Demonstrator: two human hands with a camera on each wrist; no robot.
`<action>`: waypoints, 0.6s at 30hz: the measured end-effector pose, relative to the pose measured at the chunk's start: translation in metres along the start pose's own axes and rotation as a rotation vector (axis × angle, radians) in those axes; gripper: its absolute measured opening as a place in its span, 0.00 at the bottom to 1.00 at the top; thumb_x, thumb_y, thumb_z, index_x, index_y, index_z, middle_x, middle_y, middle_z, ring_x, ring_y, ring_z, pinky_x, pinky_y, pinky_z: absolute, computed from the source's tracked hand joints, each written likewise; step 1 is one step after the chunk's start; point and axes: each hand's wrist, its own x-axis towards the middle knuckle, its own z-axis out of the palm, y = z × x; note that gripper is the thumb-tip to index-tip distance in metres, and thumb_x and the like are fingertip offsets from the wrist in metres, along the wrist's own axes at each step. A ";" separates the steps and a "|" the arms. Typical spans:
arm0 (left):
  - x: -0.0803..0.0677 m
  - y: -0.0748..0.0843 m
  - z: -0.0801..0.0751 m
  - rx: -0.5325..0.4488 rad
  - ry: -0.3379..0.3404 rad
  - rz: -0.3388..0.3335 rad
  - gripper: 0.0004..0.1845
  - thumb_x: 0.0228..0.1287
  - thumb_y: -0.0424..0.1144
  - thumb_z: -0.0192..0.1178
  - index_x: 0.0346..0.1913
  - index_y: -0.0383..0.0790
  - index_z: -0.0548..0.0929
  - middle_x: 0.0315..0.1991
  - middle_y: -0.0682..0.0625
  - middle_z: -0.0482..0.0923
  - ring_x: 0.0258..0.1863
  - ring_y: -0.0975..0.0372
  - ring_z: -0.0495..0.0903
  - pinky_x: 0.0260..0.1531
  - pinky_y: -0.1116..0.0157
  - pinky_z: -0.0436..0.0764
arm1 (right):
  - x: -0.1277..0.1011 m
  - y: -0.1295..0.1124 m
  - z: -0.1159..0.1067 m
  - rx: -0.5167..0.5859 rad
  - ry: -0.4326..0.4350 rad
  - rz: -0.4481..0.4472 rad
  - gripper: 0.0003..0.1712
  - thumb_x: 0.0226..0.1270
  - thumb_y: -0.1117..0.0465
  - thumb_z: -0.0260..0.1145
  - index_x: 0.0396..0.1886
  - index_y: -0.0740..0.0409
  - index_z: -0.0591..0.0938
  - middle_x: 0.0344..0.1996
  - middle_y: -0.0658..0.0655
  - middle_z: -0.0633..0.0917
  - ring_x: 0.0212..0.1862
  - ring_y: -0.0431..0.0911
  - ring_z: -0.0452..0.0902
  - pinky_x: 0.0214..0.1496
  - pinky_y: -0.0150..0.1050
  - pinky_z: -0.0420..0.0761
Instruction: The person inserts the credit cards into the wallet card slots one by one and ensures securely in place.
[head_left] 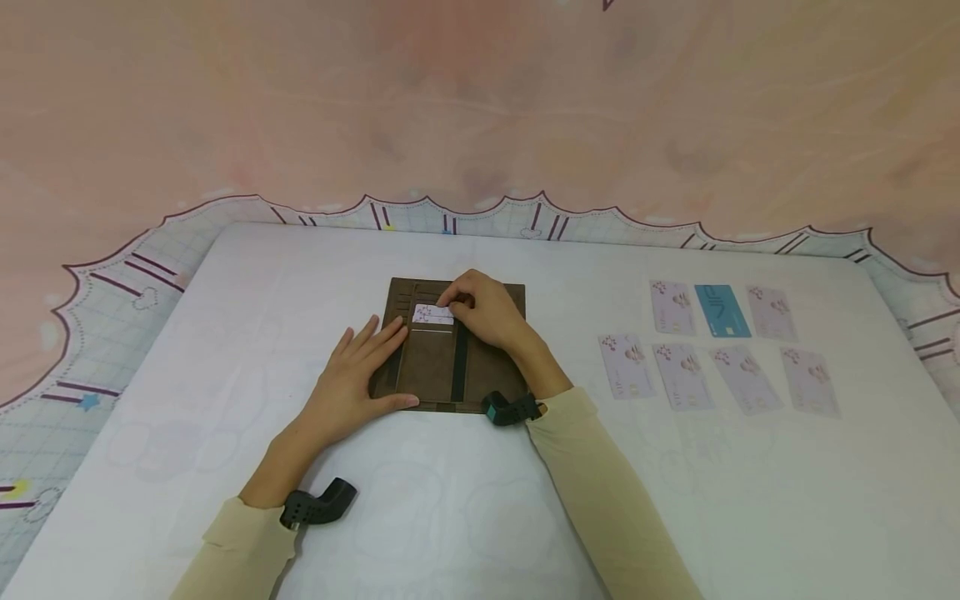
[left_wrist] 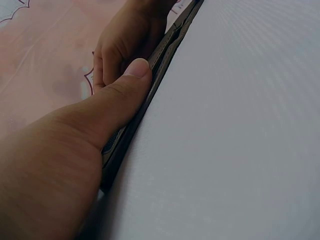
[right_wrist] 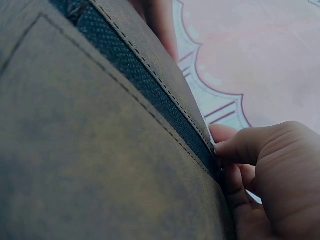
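A brown wallet [head_left: 429, 371] lies spread open on the white table, with a dark band running down its middle. Out of an upper slot on its left half shows a white card [head_left: 431, 314] with a pink flower print. My right hand [head_left: 491, 310] pinches that card at its right end between thumb and fingertips. With fingers straight and spread, my left hand [head_left: 351, 375] rests on the wallet's left edge, its thumb on the lower edge. In the left wrist view the left thumb [left_wrist: 117, 100] presses along the wallet's edge.
To the right lie several flower-printed white cards [head_left: 626, 367] in two rows. Among them, in the far row, is a blue card [head_left: 722, 311]. A patterned cloth border [head_left: 480, 217] runs along the table's far side.
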 end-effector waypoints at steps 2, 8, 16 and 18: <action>0.000 0.000 0.000 0.002 -0.002 -0.003 0.50 0.49 0.56 0.71 0.73 0.40 0.61 0.74 0.47 0.54 0.74 0.50 0.44 0.71 0.50 0.37 | 0.000 0.000 0.000 -0.003 0.001 -0.001 0.10 0.67 0.68 0.60 0.37 0.56 0.87 0.40 0.53 0.79 0.38 0.45 0.73 0.42 0.36 0.75; 0.000 0.001 -0.001 0.001 -0.005 -0.006 0.50 0.49 0.56 0.71 0.72 0.39 0.62 0.73 0.46 0.55 0.74 0.49 0.44 0.71 0.50 0.37 | 0.000 0.001 0.000 -0.010 0.009 -0.010 0.11 0.66 0.69 0.60 0.35 0.55 0.88 0.40 0.52 0.80 0.38 0.45 0.73 0.42 0.36 0.74; 0.001 0.001 -0.001 -0.002 -0.005 -0.005 0.50 0.49 0.55 0.72 0.72 0.39 0.62 0.73 0.46 0.55 0.74 0.49 0.44 0.71 0.51 0.37 | -0.001 0.002 0.001 0.016 0.022 -0.023 0.13 0.65 0.71 0.59 0.32 0.56 0.89 0.40 0.52 0.80 0.37 0.45 0.72 0.40 0.36 0.73; 0.001 0.001 -0.001 -0.003 -0.005 -0.004 0.50 0.49 0.56 0.72 0.72 0.39 0.62 0.74 0.46 0.54 0.74 0.49 0.44 0.71 0.51 0.37 | 0.000 0.003 0.001 0.018 0.021 -0.028 0.14 0.65 0.72 0.58 0.32 0.56 0.89 0.40 0.52 0.80 0.37 0.45 0.72 0.40 0.35 0.73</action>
